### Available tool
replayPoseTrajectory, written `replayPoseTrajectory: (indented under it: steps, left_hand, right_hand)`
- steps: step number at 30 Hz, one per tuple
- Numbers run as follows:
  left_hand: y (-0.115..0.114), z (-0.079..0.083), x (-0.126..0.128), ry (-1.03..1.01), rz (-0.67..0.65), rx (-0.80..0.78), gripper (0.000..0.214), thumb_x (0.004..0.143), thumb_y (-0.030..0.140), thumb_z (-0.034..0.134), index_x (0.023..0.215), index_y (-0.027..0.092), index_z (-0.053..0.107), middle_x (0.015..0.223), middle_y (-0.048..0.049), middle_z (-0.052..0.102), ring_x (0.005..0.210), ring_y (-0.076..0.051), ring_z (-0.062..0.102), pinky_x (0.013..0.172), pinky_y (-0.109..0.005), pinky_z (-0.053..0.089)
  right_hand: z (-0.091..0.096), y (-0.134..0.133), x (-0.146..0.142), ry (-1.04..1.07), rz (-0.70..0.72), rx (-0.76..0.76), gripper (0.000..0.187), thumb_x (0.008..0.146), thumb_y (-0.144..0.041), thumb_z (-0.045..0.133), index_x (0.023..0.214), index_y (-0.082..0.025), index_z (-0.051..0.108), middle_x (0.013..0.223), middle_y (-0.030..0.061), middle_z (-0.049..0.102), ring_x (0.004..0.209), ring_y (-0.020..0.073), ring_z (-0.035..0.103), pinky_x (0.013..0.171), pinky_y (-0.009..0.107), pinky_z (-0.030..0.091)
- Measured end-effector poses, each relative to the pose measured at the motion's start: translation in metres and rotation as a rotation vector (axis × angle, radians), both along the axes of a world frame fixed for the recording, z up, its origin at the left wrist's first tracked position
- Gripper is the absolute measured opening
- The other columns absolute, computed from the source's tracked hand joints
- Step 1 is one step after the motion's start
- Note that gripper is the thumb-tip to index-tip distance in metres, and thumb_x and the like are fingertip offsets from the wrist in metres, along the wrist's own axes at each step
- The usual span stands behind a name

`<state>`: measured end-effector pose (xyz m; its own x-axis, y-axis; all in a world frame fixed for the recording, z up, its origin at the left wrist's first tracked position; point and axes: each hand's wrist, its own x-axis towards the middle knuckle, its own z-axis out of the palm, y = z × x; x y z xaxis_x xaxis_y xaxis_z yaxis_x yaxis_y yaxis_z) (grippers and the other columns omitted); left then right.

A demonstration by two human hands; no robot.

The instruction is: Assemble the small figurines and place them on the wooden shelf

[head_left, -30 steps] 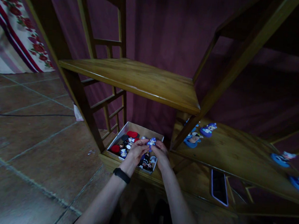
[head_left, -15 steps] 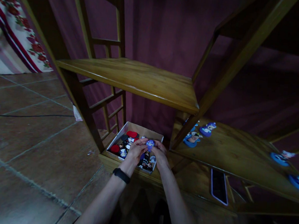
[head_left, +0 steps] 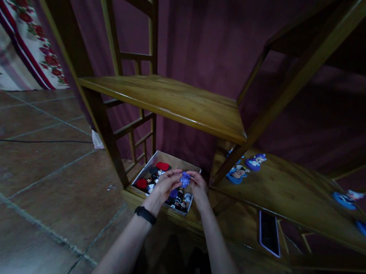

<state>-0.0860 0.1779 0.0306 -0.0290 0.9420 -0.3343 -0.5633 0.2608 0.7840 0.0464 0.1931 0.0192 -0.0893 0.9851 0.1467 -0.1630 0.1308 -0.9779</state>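
A small purple figurine [head_left: 185, 180] is held over the box between my two hands. My left hand [head_left: 167, 184] pinches it from the left, a dark band on its wrist. From the right, the fingers of my right hand [head_left: 198, 185] close on the same figurine. Below them, a white cardboard box [head_left: 181, 159] holds several figurines with red, black and purple bases, partly covered by my hands. One red base [head_left: 141, 183] lies in the box's left corner.
Several figurines stand on the right wooden shelf, among them a purple one [head_left: 256, 161] and a blue-based one [head_left: 348, 198]. A phone [head_left: 269, 233] lies on the lower ledge. Over the box juts a wooden shelf board [head_left: 167, 100]; a slanting post [head_left: 278, 89] rises to the right.
My fingers have turned the purple figurine, so a different side of it faces up. The whole view has shifted slightly.
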Motion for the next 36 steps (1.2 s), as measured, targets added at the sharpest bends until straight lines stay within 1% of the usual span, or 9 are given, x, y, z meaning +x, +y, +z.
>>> replayPoseTrajectory:
  steps: [3, 7, 10, 14, 17, 20, 25, 32, 36]
  left_hand:
    - [-0.001, 0.006, -0.003, 0.049, -0.056, -0.029, 0.030, 0.056, 0.019, 0.077, 0.083, 0.014, 0.065, 0.074, -0.0058, 0.067, 0.064, -0.012, 0.062, 0.058, -0.021, 0.049]
    - [-0.004, 0.014, -0.003, 0.140, -0.039, -0.049, 0.025, 0.052, 0.020, 0.078, 0.073, 0.013, 0.065, 0.065, -0.0040, 0.065, 0.056, -0.011, 0.059, 0.052, -0.020, 0.047]
    - [-0.005, 0.016, -0.002, 0.217, -0.019, -0.035, 0.024, 0.051, 0.022, 0.078, 0.068, 0.012, 0.064, 0.063, -0.0038, 0.064, 0.051, -0.010, 0.057, 0.048, -0.019, 0.045]
    - [-0.005, 0.015, -0.003, 0.225, -0.019, 0.022, 0.023, 0.052, 0.024, 0.078, 0.065, 0.011, 0.064, 0.059, -0.0034, 0.063, 0.049, -0.010, 0.056, 0.046, -0.019, 0.046]
    - [-0.004, 0.012, -0.004, 0.200, -0.026, 0.052, 0.021, 0.053, 0.023, 0.077, 0.066, 0.011, 0.066, 0.059, -0.0042, 0.064, 0.051, -0.011, 0.057, 0.049, -0.022, 0.049]
    - [-0.002, 0.010, -0.004, 0.187, -0.032, 0.057, 0.018, 0.056, 0.019, 0.075, 0.069, 0.010, 0.067, 0.061, -0.0061, 0.065, 0.053, -0.013, 0.059, 0.050, -0.023, 0.051]
    - [-0.001, 0.009, -0.003, 0.160, -0.047, 0.038, 0.015, 0.060, 0.010, 0.070, 0.076, 0.009, 0.068, 0.066, -0.0077, 0.067, 0.057, -0.015, 0.062, 0.054, -0.025, 0.053]
    - [-0.003, 0.008, -0.003, 0.013, -0.149, 0.066, 0.040, 0.054, -0.004, 0.065, 0.091, 0.009, 0.066, 0.083, -0.0098, 0.070, 0.076, -0.018, 0.065, 0.073, -0.028, 0.051]
    - [-0.001, 0.002, -0.001, 0.017, -0.186, 0.123, 0.047, 0.052, 0.000, 0.070, 0.098, 0.010, 0.064, 0.089, -0.0101, 0.069, 0.079, -0.017, 0.064, 0.075, -0.027, 0.049]
  right_hand:
    - [0.004, -0.003, 0.000, -0.056, 0.074, 0.034, 0.023, 0.065, -0.018, 0.052, 0.084, -0.022, 0.063, 0.085, 0.0007, 0.066, 0.083, 0.0169, 0.060, 0.077, 0.029, 0.047]
    - [0.005, -0.008, 0.000, -0.087, 0.151, 0.059, 0.028, 0.068, -0.017, 0.050, 0.092, -0.024, 0.063, 0.096, 0.0004, 0.065, 0.089, 0.0155, 0.059, 0.083, 0.029, 0.045]
    - [0.002, -0.009, 0.000, -0.115, 0.178, 0.034, 0.031, 0.069, -0.017, 0.049, 0.096, -0.024, 0.062, 0.099, 0.0000, 0.064, 0.090, 0.0147, 0.059, 0.085, 0.029, 0.045]
    - [-0.003, -0.007, 0.001, -0.121, 0.137, -0.027, 0.027, 0.068, -0.019, 0.053, 0.092, -0.024, 0.065, 0.096, 0.0001, 0.066, 0.087, 0.0152, 0.060, 0.084, 0.031, 0.045]
    - [-0.004, -0.004, 0.001, -0.072, 0.077, -0.064, 0.027, 0.064, -0.019, 0.057, 0.089, -0.023, 0.066, 0.093, 0.0004, 0.067, 0.087, 0.0165, 0.061, 0.084, 0.032, 0.046]
    - [-0.004, -0.003, 0.001, -0.019, 0.044, -0.114, 0.030, 0.059, -0.020, 0.061, 0.088, -0.021, 0.067, 0.090, 0.0011, 0.068, 0.086, 0.0181, 0.061, 0.083, 0.033, 0.046]
    - [-0.003, -0.005, 0.004, 0.034, 0.006, -0.198, 0.034, 0.058, -0.025, 0.065, 0.091, -0.019, 0.067, 0.091, 0.0030, 0.068, 0.086, 0.0193, 0.061, 0.081, 0.033, 0.046]
    - [-0.010, -0.005, 0.004, 0.225, -0.078, -0.236, 0.040, 0.055, -0.027, 0.069, 0.094, -0.020, 0.063, 0.091, 0.0034, 0.066, 0.088, 0.0200, 0.059, 0.077, 0.034, 0.048]
    - [-0.010, -0.004, 0.000, 0.196, -0.132, -0.214, 0.040, 0.054, -0.027, 0.069, 0.094, -0.020, 0.064, 0.089, 0.0029, 0.066, 0.087, 0.0194, 0.059, 0.079, 0.033, 0.047]
